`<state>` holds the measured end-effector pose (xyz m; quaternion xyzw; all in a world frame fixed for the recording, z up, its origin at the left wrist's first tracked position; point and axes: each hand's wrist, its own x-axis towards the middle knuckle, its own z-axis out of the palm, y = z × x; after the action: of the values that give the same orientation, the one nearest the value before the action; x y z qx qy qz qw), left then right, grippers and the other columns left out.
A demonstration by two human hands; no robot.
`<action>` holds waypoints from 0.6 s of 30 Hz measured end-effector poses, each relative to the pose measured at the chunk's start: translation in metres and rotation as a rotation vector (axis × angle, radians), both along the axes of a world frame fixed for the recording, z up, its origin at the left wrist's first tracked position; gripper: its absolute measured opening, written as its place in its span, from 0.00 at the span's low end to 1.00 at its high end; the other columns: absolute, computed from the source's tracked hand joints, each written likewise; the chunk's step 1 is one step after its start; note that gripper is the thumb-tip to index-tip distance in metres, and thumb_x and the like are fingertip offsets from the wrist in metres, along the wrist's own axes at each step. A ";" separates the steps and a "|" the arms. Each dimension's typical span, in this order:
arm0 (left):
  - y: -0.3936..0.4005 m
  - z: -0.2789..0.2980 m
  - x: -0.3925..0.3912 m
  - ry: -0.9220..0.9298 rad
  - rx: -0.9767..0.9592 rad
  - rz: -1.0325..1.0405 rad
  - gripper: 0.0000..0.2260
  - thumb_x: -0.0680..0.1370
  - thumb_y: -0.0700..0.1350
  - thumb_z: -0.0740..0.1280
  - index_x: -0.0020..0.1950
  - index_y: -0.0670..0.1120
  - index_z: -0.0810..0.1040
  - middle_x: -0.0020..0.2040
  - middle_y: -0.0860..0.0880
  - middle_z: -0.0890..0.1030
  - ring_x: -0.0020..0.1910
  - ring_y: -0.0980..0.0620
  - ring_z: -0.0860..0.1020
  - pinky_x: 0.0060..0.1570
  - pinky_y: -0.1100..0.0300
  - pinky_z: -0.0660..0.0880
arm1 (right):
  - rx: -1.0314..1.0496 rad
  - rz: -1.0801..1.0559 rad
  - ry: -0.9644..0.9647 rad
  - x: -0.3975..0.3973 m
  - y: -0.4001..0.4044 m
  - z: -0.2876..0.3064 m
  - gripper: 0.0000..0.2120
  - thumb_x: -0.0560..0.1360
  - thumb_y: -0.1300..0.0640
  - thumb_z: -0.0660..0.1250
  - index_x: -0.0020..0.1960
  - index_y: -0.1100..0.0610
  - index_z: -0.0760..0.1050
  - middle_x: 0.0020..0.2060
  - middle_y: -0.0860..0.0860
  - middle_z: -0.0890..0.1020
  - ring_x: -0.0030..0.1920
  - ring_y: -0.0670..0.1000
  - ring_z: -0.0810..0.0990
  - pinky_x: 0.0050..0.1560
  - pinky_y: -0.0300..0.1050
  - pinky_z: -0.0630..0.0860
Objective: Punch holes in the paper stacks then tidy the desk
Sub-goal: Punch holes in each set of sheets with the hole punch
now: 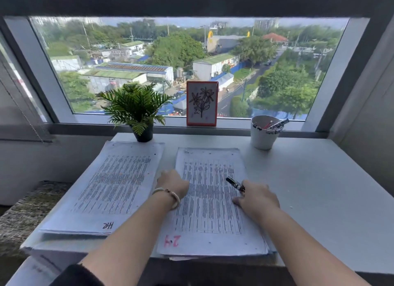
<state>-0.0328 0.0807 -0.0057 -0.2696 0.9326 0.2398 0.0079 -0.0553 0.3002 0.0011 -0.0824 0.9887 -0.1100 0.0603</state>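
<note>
Two stacks of printed sheets lie on the white desk (309,189). The left paper stack (110,185) is marked in black at its near corner. The right paper stack (211,202) bears a red "24". My left hand (173,184) sits at the right stack's left edge, fingers curled down over that edge and hidden. My right hand (257,198) rests on the same stack's right side and grips a small black and silver hole punch (234,183), which points up and to the left over the sheet.
A small potted fern (136,108) stands at the back behind the left stack. A framed flower drawing (202,103) leans on the window sill. A white cup (263,134) with pens stands at the back right. The left stack overhangs the desk's left edge.
</note>
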 end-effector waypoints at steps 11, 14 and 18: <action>0.002 0.011 0.011 0.293 0.600 -0.045 0.15 0.73 0.42 0.71 0.58 0.46 0.73 0.49 0.47 0.81 0.45 0.48 0.81 0.46 0.54 0.79 | -0.003 0.030 -0.020 0.006 0.003 0.009 0.16 0.75 0.41 0.66 0.53 0.51 0.70 0.53 0.52 0.77 0.57 0.55 0.74 0.53 0.47 0.71; -0.013 0.010 0.006 0.111 0.766 0.095 0.19 0.70 0.42 0.74 0.56 0.35 0.77 0.49 0.40 0.82 0.49 0.41 0.81 0.54 0.46 0.78 | -0.009 0.032 -0.044 0.006 0.005 0.008 0.16 0.75 0.41 0.66 0.54 0.51 0.71 0.53 0.52 0.77 0.57 0.55 0.74 0.54 0.46 0.72; -0.016 0.005 0.010 0.054 0.889 0.111 0.13 0.76 0.36 0.68 0.58 0.32 0.74 0.45 0.39 0.81 0.40 0.43 0.81 0.42 0.54 0.81 | -0.150 -0.018 -0.146 -0.004 0.013 0.009 0.13 0.74 0.42 0.67 0.51 0.50 0.72 0.50 0.51 0.78 0.51 0.53 0.75 0.49 0.43 0.71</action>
<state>-0.0229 0.0652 -0.0005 -0.2833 0.7229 0.6243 0.0858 -0.0592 0.3133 0.0101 -0.0696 0.9713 -0.1901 0.1247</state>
